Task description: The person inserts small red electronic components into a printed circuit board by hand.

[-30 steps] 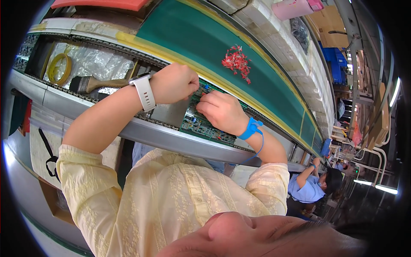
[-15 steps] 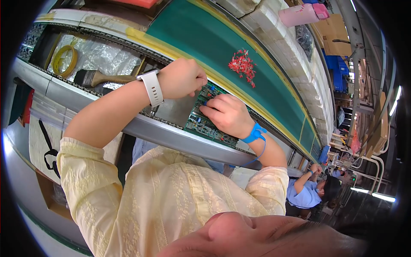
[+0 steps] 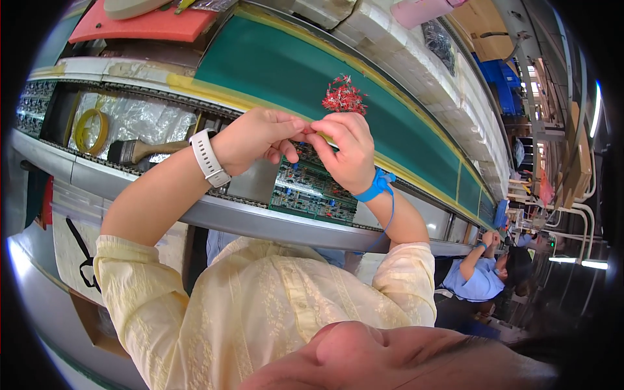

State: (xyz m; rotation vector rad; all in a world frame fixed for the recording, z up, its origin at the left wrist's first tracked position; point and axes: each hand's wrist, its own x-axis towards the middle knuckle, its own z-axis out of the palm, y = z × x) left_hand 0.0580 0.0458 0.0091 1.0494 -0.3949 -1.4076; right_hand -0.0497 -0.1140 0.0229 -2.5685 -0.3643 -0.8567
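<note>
A green circuit board (image 3: 312, 192), crowded with small parts, lies on the rail conveyor in front of me. Above its far edge, the fingertips of my left hand (image 3: 257, 140) and my right hand (image 3: 346, 151) meet in a pinch. Whatever is between them is too small to make out. My left wrist carries a white watch (image 3: 208, 158), and a blue wrist strap (image 3: 377, 185) with a thin cord circles my right one. Just beyond my right hand, a heap of small red parts with thin metal leads (image 3: 344, 95) rests on the green belt (image 3: 273, 65).
Left of the board, a brush (image 3: 133, 151) and a yellow tape roll (image 3: 91, 131) lie on clear plastic sheeting (image 3: 153, 117). A red foam slab (image 3: 140, 26) sits at the far left. White foam blocks (image 3: 403, 58) line the belt's far side. Another person (image 3: 474, 270) works at the right.
My right hand has lifted off the board and come up to my left hand, fingertips now together. The view has shifted a little, bringing more of the red foam slab in.
</note>
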